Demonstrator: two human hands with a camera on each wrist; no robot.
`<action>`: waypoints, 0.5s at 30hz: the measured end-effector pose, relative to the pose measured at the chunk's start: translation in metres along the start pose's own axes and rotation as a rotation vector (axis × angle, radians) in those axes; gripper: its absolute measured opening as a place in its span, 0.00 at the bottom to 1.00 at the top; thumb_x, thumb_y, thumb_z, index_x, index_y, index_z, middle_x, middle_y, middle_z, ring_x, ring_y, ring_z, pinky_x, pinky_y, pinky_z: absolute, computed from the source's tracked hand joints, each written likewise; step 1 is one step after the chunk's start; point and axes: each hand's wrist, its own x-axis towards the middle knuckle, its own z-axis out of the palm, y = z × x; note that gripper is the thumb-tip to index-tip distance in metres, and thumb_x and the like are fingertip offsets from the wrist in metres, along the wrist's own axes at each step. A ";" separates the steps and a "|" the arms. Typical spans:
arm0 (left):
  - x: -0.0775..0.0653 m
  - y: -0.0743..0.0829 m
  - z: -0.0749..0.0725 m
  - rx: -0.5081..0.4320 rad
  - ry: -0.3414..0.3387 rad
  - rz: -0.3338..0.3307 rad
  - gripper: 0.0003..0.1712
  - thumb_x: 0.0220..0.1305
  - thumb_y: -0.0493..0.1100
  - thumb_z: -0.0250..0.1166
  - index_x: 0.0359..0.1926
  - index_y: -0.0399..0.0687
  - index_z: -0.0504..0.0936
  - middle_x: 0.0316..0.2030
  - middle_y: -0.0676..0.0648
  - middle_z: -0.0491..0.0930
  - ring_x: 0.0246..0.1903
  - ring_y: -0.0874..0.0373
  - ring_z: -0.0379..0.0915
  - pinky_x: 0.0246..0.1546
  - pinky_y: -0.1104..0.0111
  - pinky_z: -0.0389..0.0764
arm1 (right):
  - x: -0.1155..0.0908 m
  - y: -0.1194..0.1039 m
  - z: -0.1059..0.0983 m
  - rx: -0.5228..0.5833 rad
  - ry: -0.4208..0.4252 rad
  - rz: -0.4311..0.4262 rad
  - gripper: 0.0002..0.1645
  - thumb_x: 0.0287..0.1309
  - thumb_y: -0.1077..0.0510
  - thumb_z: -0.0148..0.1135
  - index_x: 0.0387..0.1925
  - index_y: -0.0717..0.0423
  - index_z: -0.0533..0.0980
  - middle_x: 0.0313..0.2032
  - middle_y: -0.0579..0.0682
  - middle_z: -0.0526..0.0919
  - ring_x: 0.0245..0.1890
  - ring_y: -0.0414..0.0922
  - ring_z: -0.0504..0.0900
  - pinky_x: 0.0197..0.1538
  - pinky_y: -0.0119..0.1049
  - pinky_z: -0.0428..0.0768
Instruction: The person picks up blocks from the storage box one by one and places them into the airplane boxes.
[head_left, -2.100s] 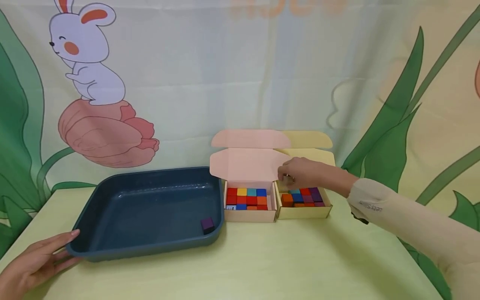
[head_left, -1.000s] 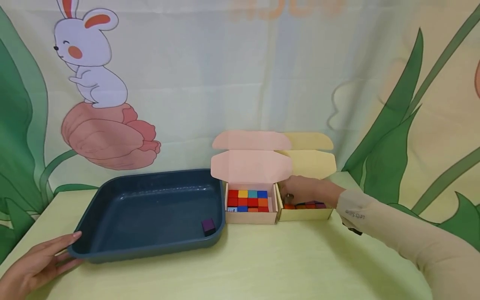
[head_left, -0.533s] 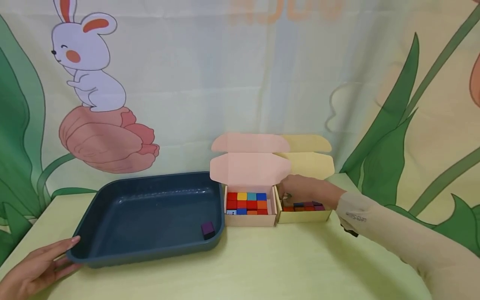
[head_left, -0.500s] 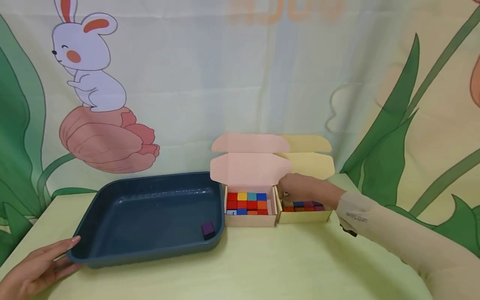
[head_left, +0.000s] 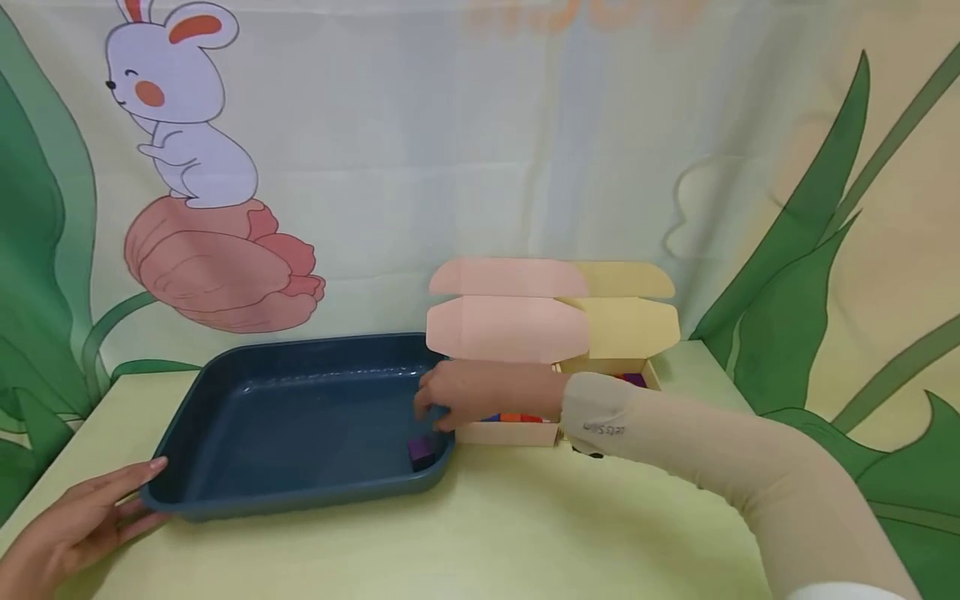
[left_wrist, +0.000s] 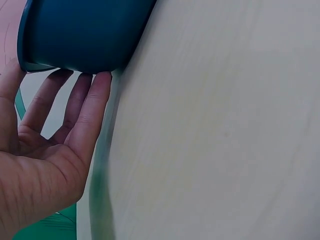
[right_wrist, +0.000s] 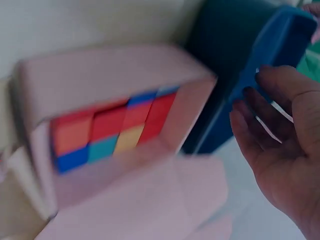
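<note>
In the head view my left hand (head_left: 86,517) holds the near left corner of a dark blue tray (head_left: 300,500), thumb on the rim and fingers under it. The left wrist view shows those fingertips against the tray's outer side. A purple cube (head_left: 422,452) lies in the tray's near right corner. My right hand (head_left: 461,392) is over the tray's right edge, above and behind that cube, fingers bent downward. In the right wrist view the right fingers (right_wrist: 245,135) are curved in front of the blue tray; I cannot tell whether a block is between the fingertips.
Right of the tray stands a pink box (head_left: 502,433) with its lid up, holding several coloured cubes and partly hidden by my forearm. A yellow box (head_left: 654,372), lid raised, with more cubes stands beyond it. A printed cloth (head_left: 360,217) hangs behind the table.
My right hand has come out of the yellow box and moved left over the pink box to the tray's right edge. My left hand and the purple cube have stayed in place.
</note>
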 end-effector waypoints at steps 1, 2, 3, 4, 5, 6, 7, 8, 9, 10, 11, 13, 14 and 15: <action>0.000 0.000 0.001 -0.009 -0.002 0.006 0.16 0.79 0.47 0.57 0.36 0.67 0.89 0.38 0.68 0.77 0.40 0.65 0.83 0.54 0.60 0.87 | 0.008 -0.004 0.001 -0.016 -0.034 -0.012 0.18 0.70 0.53 0.66 0.58 0.51 0.81 0.55 0.48 0.82 0.56 0.44 0.80 0.54 0.28 0.82; -0.001 0.000 0.001 -0.008 -0.004 0.011 0.17 0.79 0.47 0.56 0.36 0.67 0.89 0.38 0.68 0.77 0.40 0.66 0.83 0.53 0.61 0.87 | 0.016 -0.007 0.004 -0.035 -0.060 -0.027 0.19 0.70 0.52 0.66 0.59 0.51 0.81 0.55 0.48 0.82 0.56 0.43 0.80 0.54 0.27 0.81; -0.001 0.000 0.001 -0.012 -0.008 0.015 0.18 0.80 0.46 0.56 0.36 0.66 0.90 0.38 0.68 0.77 0.40 0.66 0.82 0.52 0.61 0.87 | 0.022 -0.010 0.006 -0.045 -0.082 -0.040 0.20 0.69 0.51 0.66 0.60 0.51 0.81 0.56 0.48 0.82 0.56 0.43 0.80 0.54 0.26 0.81; -0.001 0.000 0.001 -0.012 -0.009 0.018 0.18 0.80 0.46 0.56 0.36 0.66 0.90 0.38 0.68 0.77 0.40 0.66 0.82 0.52 0.62 0.87 | 0.028 -0.012 0.009 -0.040 -0.100 -0.049 0.21 0.69 0.51 0.66 0.60 0.52 0.80 0.56 0.48 0.83 0.56 0.42 0.80 0.55 0.26 0.81; -0.002 -0.001 0.001 -0.011 -0.009 0.020 0.18 0.80 0.46 0.55 0.36 0.66 0.90 0.38 0.68 0.77 0.40 0.66 0.82 0.52 0.62 0.87 | 0.033 -0.013 0.012 -0.032 -0.110 -0.056 0.21 0.69 0.52 0.67 0.60 0.52 0.80 0.56 0.48 0.83 0.55 0.42 0.80 0.54 0.25 0.81; -0.002 -0.001 0.000 -0.010 -0.007 0.022 0.18 0.80 0.46 0.55 0.36 0.66 0.90 0.38 0.68 0.77 0.40 0.65 0.82 0.52 0.62 0.88 | 0.038 -0.014 0.015 -0.027 -0.117 -0.061 0.22 0.68 0.52 0.67 0.60 0.52 0.81 0.55 0.48 0.84 0.53 0.42 0.80 0.54 0.24 0.81; -0.002 -0.001 0.000 -0.008 -0.003 0.024 0.18 0.80 0.46 0.55 0.37 0.66 0.90 0.38 0.68 0.77 0.40 0.66 0.82 0.52 0.62 0.88 | 0.041 -0.015 0.017 -0.023 -0.124 -0.060 0.21 0.68 0.53 0.67 0.60 0.53 0.81 0.54 0.48 0.84 0.52 0.41 0.80 0.53 0.24 0.81; -0.002 -0.001 0.000 -0.006 -0.001 0.023 0.18 0.80 0.46 0.55 0.36 0.67 0.90 0.38 0.68 0.77 0.40 0.66 0.82 0.51 0.62 0.88 | 0.044 -0.015 0.019 -0.022 -0.130 -0.060 0.21 0.68 0.54 0.68 0.60 0.52 0.81 0.53 0.47 0.85 0.51 0.41 0.80 0.52 0.23 0.81; -0.002 -0.001 0.000 -0.010 -0.002 0.022 0.17 0.80 0.46 0.56 0.37 0.66 0.90 0.38 0.67 0.77 0.40 0.65 0.82 0.51 0.62 0.88 | 0.046 -0.015 0.021 -0.012 -0.133 -0.056 0.21 0.67 0.55 0.68 0.60 0.52 0.81 0.52 0.47 0.85 0.49 0.41 0.81 0.51 0.22 0.81; -0.002 -0.001 0.000 -0.009 0.000 0.022 0.17 0.79 0.46 0.56 0.37 0.66 0.90 0.38 0.67 0.78 0.40 0.65 0.82 0.51 0.62 0.88 | 0.047 -0.015 0.023 -0.005 -0.133 -0.050 0.21 0.67 0.55 0.69 0.60 0.52 0.81 0.51 0.46 0.85 0.48 0.40 0.81 0.50 0.22 0.82; -0.002 0.000 0.001 -0.008 0.007 0.019 0.17 0.79 0.47 0.56 0.36 0.67 0.90 0.39 0.67 0.78 0.40 0.65 0.82 0.51 0.62 0.88 | 0.048 -0.014 0.025 -0.006 -0.131 -0.048 0.21 0.66 0.56 0.69 0.59 0.51 0.81 0.50 0.46 0.85 0.47 0.40 0.80 0.49 0.22 0.82; -0.002 0.000 0.003 -0.003 0.020 0.016 0.16 0.79 0.47 0.58 0.36 0.67 0.89 0.39 0.66 0.79 0.40 0.65 0.83 0.51 0.62 0.88 | 0.048 -0.014 0.027 -0.011 -0.120 -0.050 0.20 0.66 0.57 0.70 0.58 0.51 0.82 0.48 0.46 0.86 0.45 0.39 0.80 0.47 0.22 0.82; -0.002 0.000 0.003 -0.003 0.020 0.015 0.15 0.78 0.47 0.58 0.35 0.67 0.89 0.39 0.67 0.79 0.40 0.65 0.83 0.51 0.62 0.88 | 0.047 -0.014 0.027 -0.021 -0.111 -0.054 0.19 0.66 0.57 0.70 0.58 0.51 0.82 0.48 0.45 0.86 0.44 0.39 0.80 0.46 0.22 0.82; -0.002 0.001 0.004 -0.001 0.022 0.017 0.15 0.78 0.48 0.58 0.35 0.67 0.89 0.39 0.67 0.78 0.40 0.65 0.83 0.51 0.61 0.88 | 0.046 -0.014 0.027 -0.027 -0.099 -0.056 0.19 0.66 0.57 0.70 0.57 0.50 0.82 0.48 0.46 0.86 0.44 0.40 0.80 0.46 0.23 0.82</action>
